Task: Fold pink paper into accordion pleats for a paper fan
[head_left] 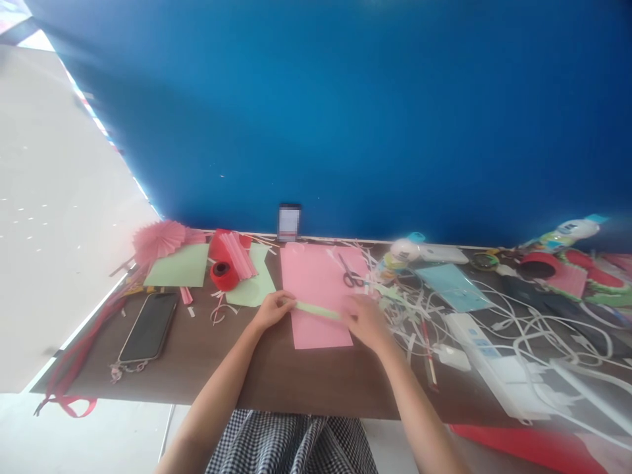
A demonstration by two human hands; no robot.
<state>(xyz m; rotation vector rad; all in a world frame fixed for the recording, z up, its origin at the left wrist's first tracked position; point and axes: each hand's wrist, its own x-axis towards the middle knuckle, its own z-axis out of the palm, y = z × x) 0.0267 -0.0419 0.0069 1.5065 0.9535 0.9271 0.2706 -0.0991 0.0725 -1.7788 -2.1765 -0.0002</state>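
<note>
A narrow light green paper strip [316,311] stretches over a sheet of pink paper [323,276] in front of me. My left hand [272,311] pinches the strip's left end between thumb and fingers. At the strip's right end is my right hand [366,321], blurred by motion, so its finger grip is unclear. Scissors [350,273] with dark handles lie on the upper right of the pink sheet. White paper scraps [409,306] are heaped just right of my right hand.
Left of the pink sheet are green paper [180,266], a red tape roll [224,275], a pink pleated fan [158,242] and a phone [149,327]. On the right lie a power strip [486,362], tangled white cables and a bottle [402,253]. A blue wall [345,118] stands behind.
</note>
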